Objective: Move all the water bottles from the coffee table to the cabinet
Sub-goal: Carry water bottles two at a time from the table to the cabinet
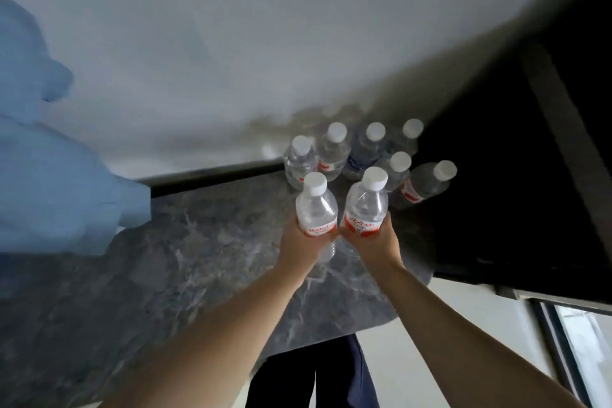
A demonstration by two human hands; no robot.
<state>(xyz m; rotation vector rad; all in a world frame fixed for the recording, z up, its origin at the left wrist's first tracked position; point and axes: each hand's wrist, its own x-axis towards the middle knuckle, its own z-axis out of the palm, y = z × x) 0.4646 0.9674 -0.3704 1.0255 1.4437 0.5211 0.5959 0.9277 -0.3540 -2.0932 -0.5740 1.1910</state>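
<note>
My left hand (299, 242) grips a clear water bottle (316, 205) with a white cap and red label, held upright just above the grey marble cabinet top (198, 258). My right hand (371, 240) grips a second such bottle (366, 202) right beside it. Behind them, several more white-capped bottles (334, 151) stand clustered at the back right of the top, near the wall; the rightmost one (427, 180) leans to the right at the edge.
A blurred light-blue object (49, 159) sits on the left of the cabinet top. A grey wall (231, 43) rises behind. A dark panel (513, 175) borders the right side. My dark trousers and the pale floor show below the top's front edge.
</note>
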